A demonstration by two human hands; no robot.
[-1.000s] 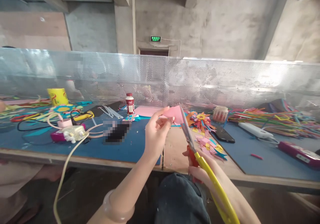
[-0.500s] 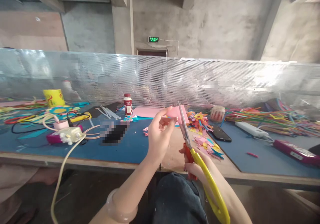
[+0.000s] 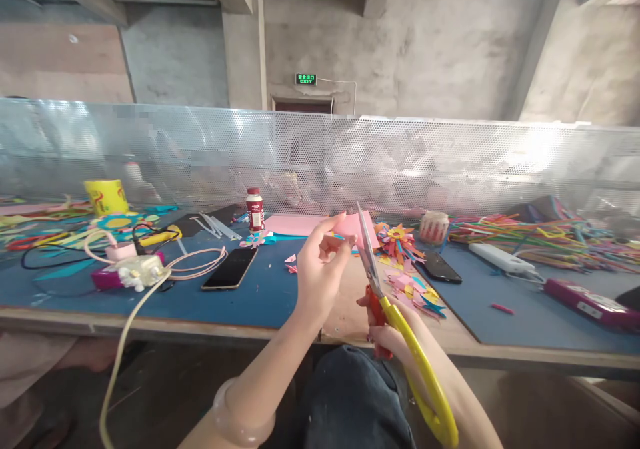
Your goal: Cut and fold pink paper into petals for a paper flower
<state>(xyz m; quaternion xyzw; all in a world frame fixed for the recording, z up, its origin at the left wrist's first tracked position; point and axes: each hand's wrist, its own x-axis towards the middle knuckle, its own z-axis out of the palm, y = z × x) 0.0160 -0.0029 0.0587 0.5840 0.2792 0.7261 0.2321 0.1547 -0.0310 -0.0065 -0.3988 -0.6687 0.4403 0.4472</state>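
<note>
My right hand [image 3: 387, 325] grips a pair of scissors [image 3: 369, 255] with one yellow and one orange handle, the blades pointing up and nearly closed. Just left of the blades, my left hand [image 3: 323, 262] is raised with its thumb and fingers curled together in a pinch. What sits between its fingertips, if anything, is too small to tell. Pink paper [image 3: 365, 227] shows behind the fingertips and the blades; whether the left hand touches it I cannot tell. Another stretch of pink paper [image 3: 293, 224] lies on the table to the left.
Paper scraps [image 3: 413, 289] and an orange paper flower [image 3: 397, 234] lie right of the scissors. Phones [image 3: 230, 269] rest on both sides. A bottle [image 3: 255, 209], a plastic jar [image 3: 434, 227], colourful strips [image 3: 545, 235] and a cabled power strip [image 3: 130, 272] surround the work. A perforated metal screen [image 3: 300, 162] stands behind.
Both hands and the scissors hold almost the same pose. The view has shifted very slightly.
</note>
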